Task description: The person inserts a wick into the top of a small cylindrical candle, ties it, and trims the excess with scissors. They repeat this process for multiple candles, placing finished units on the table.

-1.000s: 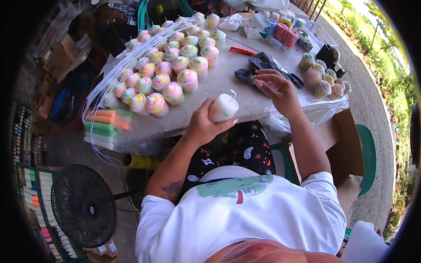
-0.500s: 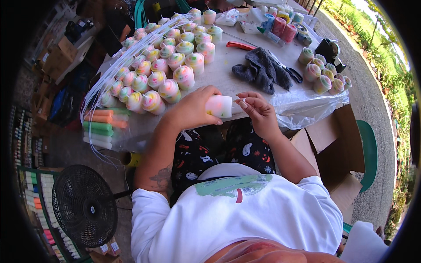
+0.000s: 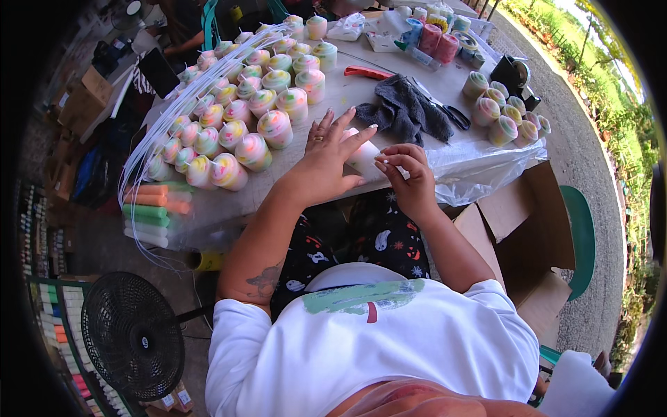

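A white candle [image 3: 363, 158] with pale coloured patches lies tilted at the table's front edge, between my two hands. My left hand [image 3: 321, 158] is open beside and partly over it, fingers stretched and spread, a ring on one finger. At the candle's flat near end, my right hand [image 3: 410, 174] is closed in a pinch. What those fingertips hold is too small to make out. Rows of swirled pastel candles [image 3: 253, 151] with wicks stand on the table to the left. Long white wicks [image 3: 163, 97] drape across the row's outer side.
A dark grey cloth [image 3: 406, 108], black-handled scissors [image 3: 456, 117] and a red-handled tool [image 3: 368, 72] lie ahead. More candles [image 3: 501, 131] stand at right near a tape dispenser [image 3: 513, 75]. Clear plastic [image 3: 486, 170] hangs over the edge above an open cardboard box [image 3: 535, 229]. A black fan [image 3: 135, 337] is at lower left.
My left hand has let go its grasp of the candle and spread its fingers. The candle has tilted, and my right fingertips have come up against its flat end.
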The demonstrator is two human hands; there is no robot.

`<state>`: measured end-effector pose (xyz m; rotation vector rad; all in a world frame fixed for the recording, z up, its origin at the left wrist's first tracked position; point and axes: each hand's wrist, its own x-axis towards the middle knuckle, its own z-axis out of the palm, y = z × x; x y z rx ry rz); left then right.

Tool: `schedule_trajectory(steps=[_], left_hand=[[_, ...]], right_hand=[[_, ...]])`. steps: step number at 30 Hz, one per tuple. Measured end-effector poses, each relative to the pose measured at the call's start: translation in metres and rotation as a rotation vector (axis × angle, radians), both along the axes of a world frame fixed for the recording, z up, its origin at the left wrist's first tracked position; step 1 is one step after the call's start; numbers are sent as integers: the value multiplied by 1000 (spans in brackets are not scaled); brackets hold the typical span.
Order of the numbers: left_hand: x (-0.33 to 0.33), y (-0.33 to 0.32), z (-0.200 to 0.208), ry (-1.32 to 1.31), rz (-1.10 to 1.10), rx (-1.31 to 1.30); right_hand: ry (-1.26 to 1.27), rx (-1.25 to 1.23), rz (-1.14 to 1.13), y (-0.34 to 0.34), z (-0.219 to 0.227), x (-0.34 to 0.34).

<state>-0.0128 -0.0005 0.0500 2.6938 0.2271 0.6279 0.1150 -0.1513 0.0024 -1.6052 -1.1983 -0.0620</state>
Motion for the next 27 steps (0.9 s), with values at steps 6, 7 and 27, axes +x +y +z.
schedule_trajectory(steps=[6,7,27], left_hand=[[16,-16,-24,-320,-44,-80],[17,-16,-28,-373,-36,-56],[27,-25,-42,-590,52,-279]], right_hand=[[-213,37,-43,4,4,5],[-213,52,-43,5,3,7],[175,115,25,15,-16,0]])
